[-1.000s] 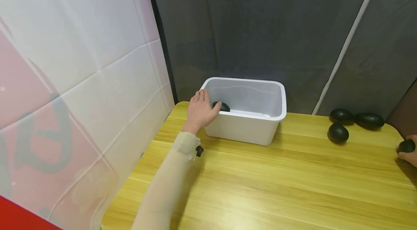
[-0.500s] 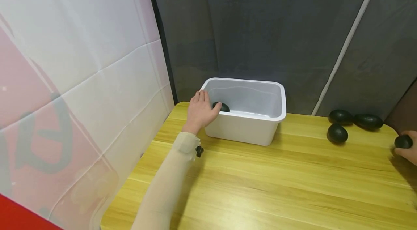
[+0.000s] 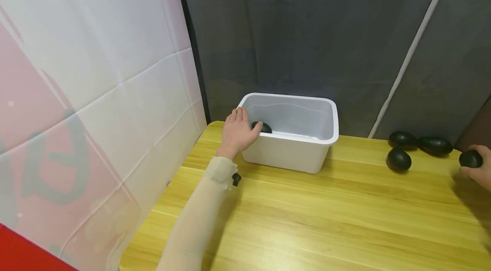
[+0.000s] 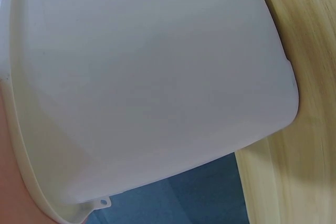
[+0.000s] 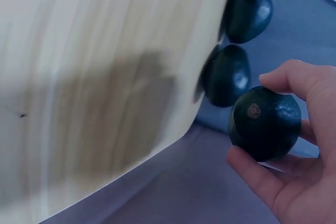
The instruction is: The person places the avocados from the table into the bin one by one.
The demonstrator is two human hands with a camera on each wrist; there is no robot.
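Note:
A white plastic bin [image 3: 291, 151] stands at the back of the wooden table [image 3: 307, 220]. One dark avocado [image 3: 264, 127] lies inside it at the left end. My left hand [image 3: 238, 129] holds the bin's near left corner, thumb over the front rim; the left wrist view shows only the bin's wall [image 4: 152, 87]. At the far right, my right hand [image 3: 475, 168] grips another dark avocado [image 3: 470, 159] just above the table. In the right wrist view that avocado [image 5: 265, 123] sits between thumb and curled fingers [image 5: 286, 80].
Three more avocados [image 3: 399, 159] [image 3: 402, 139] [image 3: 435, 145] lie at the table's back right, near its edge. A white and pink sheet [image 3: 96, 92] hangs on the left, a grey curtain [image 3: 307, 28] behind. Bare wood lies between the bin and the avocados.
My right hand has lifted its avocado up and slightly left from the table's right edge. The left hand and the bin have stayed put.

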